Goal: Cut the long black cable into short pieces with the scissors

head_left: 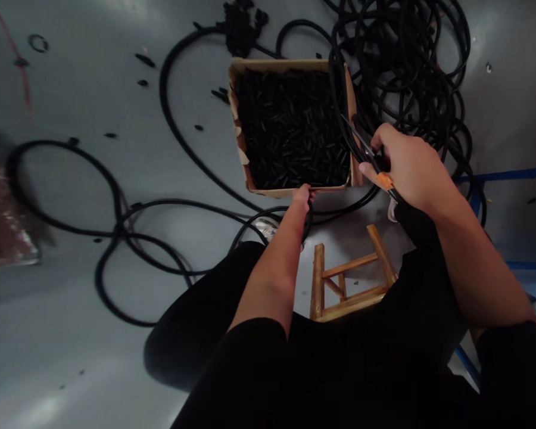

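Left: hose loops on the floor. Centre: the box contains short black pieces. The left hand is at its near rim, fingertips partly hidden; whether they pinch anything cannot be told. Right: the right hand is closed around a tool beside the box's right wall. Step in hand, as judged: positioning the tool at the hose. Next move calls for steady hose, clear fingers. Tool-to-hose contact is unclear; the far-right tangle is cut off.
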Action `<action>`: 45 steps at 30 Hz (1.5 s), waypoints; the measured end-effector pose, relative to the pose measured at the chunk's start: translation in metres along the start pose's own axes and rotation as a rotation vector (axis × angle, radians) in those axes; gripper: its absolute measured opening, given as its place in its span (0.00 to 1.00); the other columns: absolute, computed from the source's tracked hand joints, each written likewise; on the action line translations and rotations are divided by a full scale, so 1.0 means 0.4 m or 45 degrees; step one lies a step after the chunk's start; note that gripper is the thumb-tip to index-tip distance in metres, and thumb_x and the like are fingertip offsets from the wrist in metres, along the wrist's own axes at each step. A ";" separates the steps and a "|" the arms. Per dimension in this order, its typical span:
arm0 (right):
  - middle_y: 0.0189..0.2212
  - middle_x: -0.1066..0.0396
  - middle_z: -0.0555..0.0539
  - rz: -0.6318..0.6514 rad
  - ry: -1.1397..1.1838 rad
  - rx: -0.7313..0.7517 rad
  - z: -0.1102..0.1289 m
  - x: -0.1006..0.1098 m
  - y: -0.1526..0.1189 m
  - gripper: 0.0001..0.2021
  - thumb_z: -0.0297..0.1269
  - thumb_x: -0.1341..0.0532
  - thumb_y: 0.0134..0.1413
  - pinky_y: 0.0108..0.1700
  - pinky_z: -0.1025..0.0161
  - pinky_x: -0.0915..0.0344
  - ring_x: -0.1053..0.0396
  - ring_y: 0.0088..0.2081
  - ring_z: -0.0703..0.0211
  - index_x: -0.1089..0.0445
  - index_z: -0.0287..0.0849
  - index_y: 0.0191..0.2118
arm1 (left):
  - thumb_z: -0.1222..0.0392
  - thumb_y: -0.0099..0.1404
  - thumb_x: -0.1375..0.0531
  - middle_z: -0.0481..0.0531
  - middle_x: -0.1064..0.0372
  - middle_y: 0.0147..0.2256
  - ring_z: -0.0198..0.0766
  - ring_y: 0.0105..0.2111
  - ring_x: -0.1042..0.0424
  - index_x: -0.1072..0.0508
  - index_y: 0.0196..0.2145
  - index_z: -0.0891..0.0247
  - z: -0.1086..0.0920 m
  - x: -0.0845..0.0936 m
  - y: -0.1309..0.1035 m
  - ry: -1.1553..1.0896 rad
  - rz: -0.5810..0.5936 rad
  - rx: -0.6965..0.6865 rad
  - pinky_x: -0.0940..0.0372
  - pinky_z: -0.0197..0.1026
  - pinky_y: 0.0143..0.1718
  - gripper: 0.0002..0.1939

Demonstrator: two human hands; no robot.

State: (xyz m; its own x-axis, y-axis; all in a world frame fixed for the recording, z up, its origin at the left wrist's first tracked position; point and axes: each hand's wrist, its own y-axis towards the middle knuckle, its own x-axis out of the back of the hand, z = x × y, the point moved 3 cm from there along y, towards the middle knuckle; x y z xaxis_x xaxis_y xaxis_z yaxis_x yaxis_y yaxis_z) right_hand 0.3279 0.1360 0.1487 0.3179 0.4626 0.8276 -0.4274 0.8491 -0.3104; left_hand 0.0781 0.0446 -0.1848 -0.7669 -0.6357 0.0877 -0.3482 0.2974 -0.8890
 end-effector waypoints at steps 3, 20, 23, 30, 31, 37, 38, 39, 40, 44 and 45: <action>0.38 0.22 0.46 0.055 0.020 -0.002 0.019 0.006 -0.008 0.13 0.44 0.35 0.68 0.41 0.54 0.38 0.25 0.39 0.46 0.28 0.48 0.55 | 0.55 0.78 0.34 0.44 0.30 0.23 0.28 0.17 0.41 0.28 0.37 0.63 0.023 -0.007 -0.014 -0.002 -0.066 -0.006 0.46 0.31 0.19 0.12; 0.46 0.18 0.39 0.148 -0.026 -0.037 0.044 0.006 0.009 0.17 0.44 0.36 0.69 0.42 0.52 0.40 0.23 0.44 0.40 0.26 0.43 0.58 | 0.68 0.76 0.42 0.52 0.25 0.21 0.28 0.16 0.39 0.31 0.31 0.62 0.101 -0.044 -0.020 -0.001 -0.089 0.006 0.54 0.30 0.19 0.13; 0.42 0.18 0.42 0.097 -0.007 -0.016 0.052 0.011 0.015 0.17 0.44 0.36 0.68 0.41 0.51 0.38 0.23 0.42 0.41 0.26 0.46 0.57 | 0.69 0.75 0.41 0.53 0.24 0.22 0.27 0.16 0.39 0.32 0.31 0.62 0.085 -0.048 0.000 0.003 -0.086 0.035 0.54 0.30 0.20 0.12; 0.47 0.19 0.42 0.178 -0.034 -0.051 0.053 0.000 0.012 0.14 0.43 0.36 0.67 0.50 0.44 0.29 0.20 0.51 0.32 0.27 0.50 0.54 | 0.68 0.78 0.43 0.49 0.25 0.23 0.26 0.16 0.39 0.33 0.32 0.62 0.108 -0.049 -0.015 0.010 -0.100 0.018 0.53 0.29 0.19 0.14; 0.47 0.19 0.42 0.159 -0.028 -0.043 0.051 0.000 0.012 0.13 0.43 0.36 0.66 0.50 0.44 0.30 0.20 0.51 0.31 0.27 0.50 0.54 | 0.69 0.78 0.43 0.50 0.25 0.23 0.27 0.16 0.39 0.33 0.31 0.62 0.116 -0.046 -0.023 0.021 -0.097 0.029 0.52 0.29 0.18 0.14; 0.40 0.21 0.44 -0.023 0.170 -0.015 0.051 0.014 0.014 0.12 0.42 0.38 0.63 0.42 0.49 0.39 0.25 0.40 0.41 0.32 0.50 0.51 | 0.70 0.76 0.41 0.52 0.24 0.23 0.27 0.16 0.38 0.32 0.32 0.63 0.065 -0.064 0.016 0.054 -0.086 0.047 0.53 0.29 0.18 0.12; 0.40 0.22 0.44 -0.034 0.189 -0.005 0.053 0.016 0.014 0.12 0.41 0.38 0.63 0.41 0.50 0.40 0.27 0.39 0.42 0.32 0.50 0.51 | 0.69 0.76 0.41 0.51 0.24 0.23 0.27 0.16 0.38 0.32 0.33 0.63 0.056 -0.066 0.022 0.054 -0.089 0.035 0.53 0.29 0.18 0.11; 0.40 0.23 0.44 -0.023 0.202 0.010 0.055 0.016 0.014 0.12 0.41 0.38 0.63 0.41 0.50 0.41 0.28 0.39 0.42 0.33 0.50 0.50 | 0.69 0.76 0.42 0.51 0.24 0.23 0.27 0.16 0.38 0.31 0.33 0.63 0.054 -0.066 0.024 0.056 -0.094 0.024 0.54 0.29 0.18 0.11; 0.40 0.23 0.44 -0.007 0.209 0.018 0.056 0.016 0.014 0.11 0.42 0.38 0.63 0.41 0.50 0.42 0.29 0.39 0.42 0.33 0.50 0.49 | 0.69 0.76 0.42 0.50 0.24 0.23 0.27 0.16 0.38 0.31 0.34 0.63 0.059 -0.062 0.020 0.059 -0.101 0.014 0.54 0.29 0.18 0.10; 0.40 0.24 0.45 0.003 0.236 0.014 0.052 0.017 0.013 0.09 0.44 0.38 0.64 0.41 0.51 0.42 0.30 0.39 0.43 0.35 0.53 0.47 | 0.68 0.76 0.41 0.51 0.24 0.23 0.28 0.16 0.39 0.29 0.36 0.63 0.106 -0.027 -0.017 0.100 -0.105 0.028 0.54 0.30 0.17 0.08; 0.40 0.24 0.45 -0.027 0.259 0.009 0.050 0.017 0.012 0.09 0.43 0.38 0.63 0.42 0.51 0.42 0.30 0.39 0.44 0.35 0.53 0.46 | 0.68 0.75 0.41 0.52 0.25 0.22 0.29 0.16 0.39 0.28 0.36 0.64 0.111 -0.019 -0.021 0.113 -0.100 0.041 0.54 0.29 0.17 0.07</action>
State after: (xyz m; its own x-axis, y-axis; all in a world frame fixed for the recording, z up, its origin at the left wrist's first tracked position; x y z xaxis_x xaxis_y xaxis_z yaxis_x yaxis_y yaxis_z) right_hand 0.3111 0.1383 0.1623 0.4910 0.4875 0.7220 -0.4247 0.8576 -0.2902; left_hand 0.1108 0.0153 -0.1978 -0.7832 -0.5901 0.1961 -0.3930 0.2253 -0.8915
